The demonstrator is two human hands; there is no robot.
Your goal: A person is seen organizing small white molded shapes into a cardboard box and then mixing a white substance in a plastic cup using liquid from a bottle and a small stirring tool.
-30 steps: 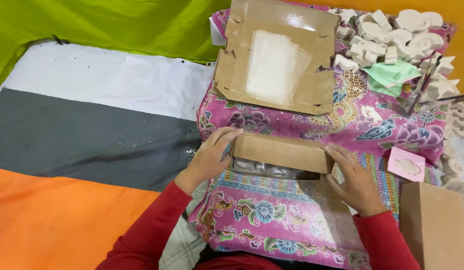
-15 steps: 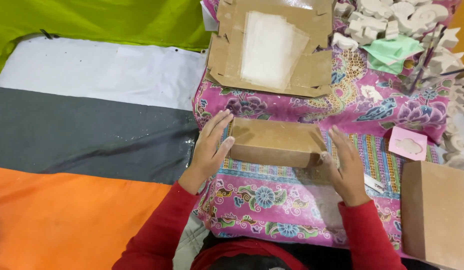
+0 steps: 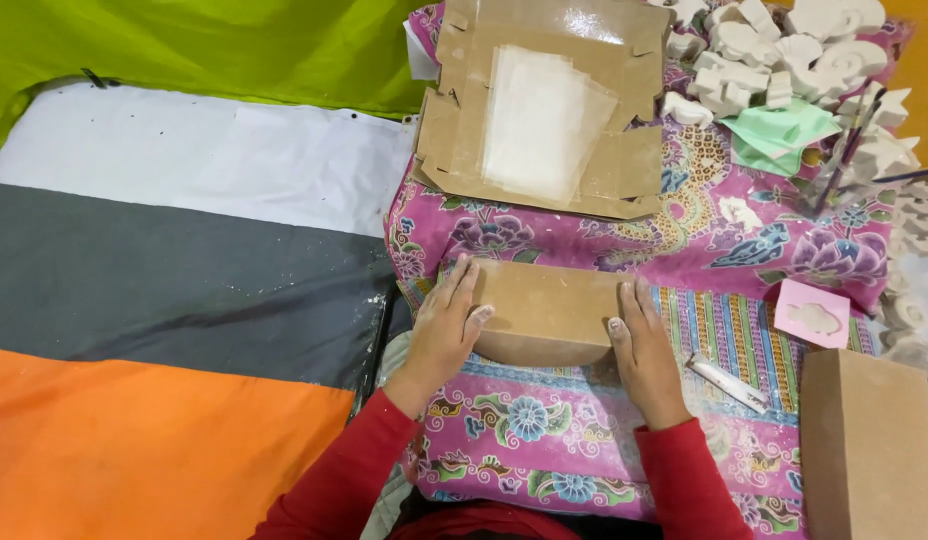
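Both hands lie flat and open against a closed brown cardboard box (image 3: pixel 546 310), the left hand (image 3: pixel 446 325) pressed to its left end and the right hand (image 3: pixel 639 345) to its right end, fingers stretched out rather than curled around it. The box sits on a pink flowered cloth (image 3: pixel 544 460) spread in front of the person, whose sleeves are red. Farther up the cloth lies an unfolded cardboard box blank (image 3: pixel 539 110) with a clear sheet (image 3: pixel 544 120) on it. To its right are white plaster shapes (image 3: pixel 784 50), a pale green piece (image 3: pixel 784 135) and a few brushes (image 3: pixel 849 150). A small pink mould (image 3: pixel 812 312) and a white tube (image 3: pixel 729 382) lie near the right hand, and a second closed box (image 3: pixel 869 445) stands at the lower right. To the left, the floor is covered by a mat with green (image 3: pixel 184 40), white, grey and orange (image 3: pixel 134 450) bands.
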